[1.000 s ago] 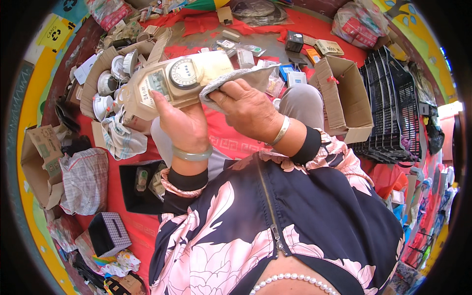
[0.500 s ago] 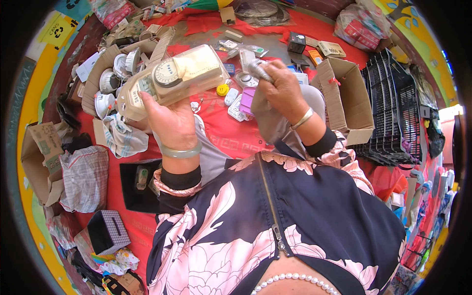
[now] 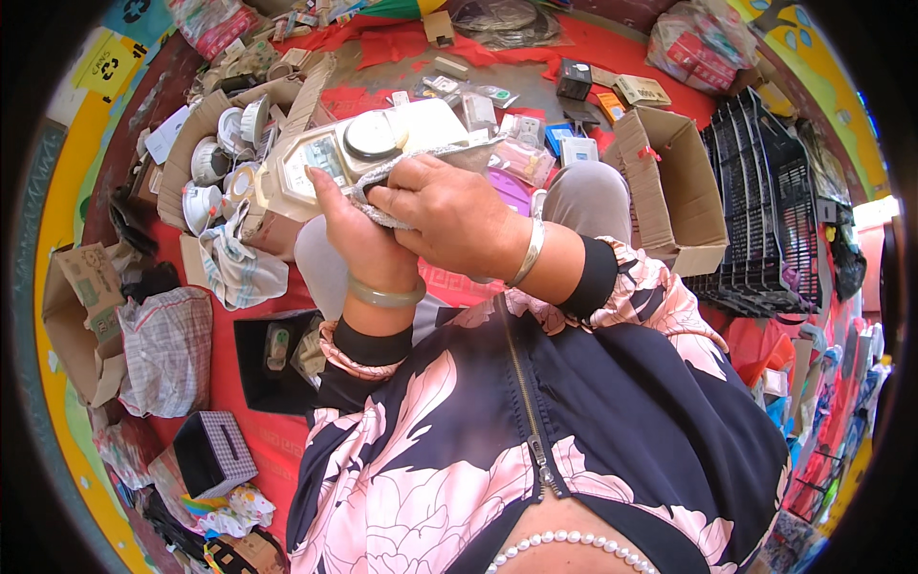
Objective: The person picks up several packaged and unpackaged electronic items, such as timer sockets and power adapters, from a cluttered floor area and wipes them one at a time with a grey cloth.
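Observation:
My left hand (image 3: 371,244) grips a clear plastic blister pack (image 3: 330,158) by its near edge, thumb up along its side. Inside the pack is a device with a round white dial (image 3: 371,136). My right hand (image 3: 464,212) is closed on a grey cloth (image 3: 467,159) and presses it against the pack's near edge, right beside my left hand. Part of the cloth spreads over the pack's right end. Beyond them on the red floor cloth lie a purple piece (image 3: 510,191), a white box (image 3: 579,150) and several small packaged items (image 3: 480,110).
At left, a cardboard box (image 3: 175,182) holds several round white fittings (image 3: 254,120). A cardboard box (image 3: 684,182) and black plastic crate (image 3: 765,201) stand at right. A black box (image 3: 251,383), checked box (image 3: 234,450) and checked bag (image 3: 167,349) are near my left side.
My right hand has moved left and down with the cloth, from apart from the pack to against it. The pack has shifted slightly right and tilted.

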Motion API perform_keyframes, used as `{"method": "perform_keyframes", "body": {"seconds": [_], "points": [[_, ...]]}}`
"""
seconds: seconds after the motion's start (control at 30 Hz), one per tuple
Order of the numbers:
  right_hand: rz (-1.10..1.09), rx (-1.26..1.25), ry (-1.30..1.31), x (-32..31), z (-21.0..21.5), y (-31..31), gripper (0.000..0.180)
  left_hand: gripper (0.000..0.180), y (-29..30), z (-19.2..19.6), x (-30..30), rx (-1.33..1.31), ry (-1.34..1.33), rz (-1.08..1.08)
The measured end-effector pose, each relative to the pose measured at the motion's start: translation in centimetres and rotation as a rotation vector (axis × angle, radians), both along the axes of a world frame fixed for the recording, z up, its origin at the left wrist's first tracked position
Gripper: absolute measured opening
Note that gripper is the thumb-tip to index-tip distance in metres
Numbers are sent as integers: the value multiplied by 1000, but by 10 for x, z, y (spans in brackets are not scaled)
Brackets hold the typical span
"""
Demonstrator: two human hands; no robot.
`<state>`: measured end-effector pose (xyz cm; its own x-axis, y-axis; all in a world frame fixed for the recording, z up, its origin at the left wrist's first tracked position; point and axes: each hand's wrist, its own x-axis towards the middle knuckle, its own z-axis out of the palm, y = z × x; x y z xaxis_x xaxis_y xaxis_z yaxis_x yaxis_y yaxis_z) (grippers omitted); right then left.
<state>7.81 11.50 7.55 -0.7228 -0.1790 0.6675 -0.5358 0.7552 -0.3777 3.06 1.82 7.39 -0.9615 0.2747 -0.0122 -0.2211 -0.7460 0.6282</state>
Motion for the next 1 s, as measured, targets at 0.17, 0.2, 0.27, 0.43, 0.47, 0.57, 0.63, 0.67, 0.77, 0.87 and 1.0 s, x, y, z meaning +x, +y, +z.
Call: {"method": "perform_keyframes", "body": {"seconds": [0.17,0.2,0.27,0.43,0.47,0.57,0.63,0.67,0.77,0.87,1.0], "points": [[-99,122,-14,2,-11,9,30,57,-8,-11,-14,169,42,59],[-143,136,-15,3,-13,16,28,56,-8,-8,-17,188,49,84],[-170,122,-36,6,-15,26,23,53,-11,-7,-18,222,68,52],[-295,106,-39,11,-25,42,31,53,-22,-17,-30,192,9,136],[-350,99,-56,11,-31,54,30,53,-26,-15,-32,185,-4,164],[-366,-154,-304,7,-33,91,28,53,-41,-13,-37,180,82,177],[-150,-657,-365,0,-27,93,30,53,-42,-12,-35,186,76,156],[-33,-905,-390,-2,-24,92,34,53,-41,-11,-32,193,65,149],[158,-1214,-323,-2,-13,78,43,52,-30,-11,-25,211,22,96],[29,-734,-204,-20,-34,67,50,53,-18,-8,-11,199,16,39],[24,-656,-188,-18,-35,58,60,52,-9,-5,3,144,39,-32]]}}
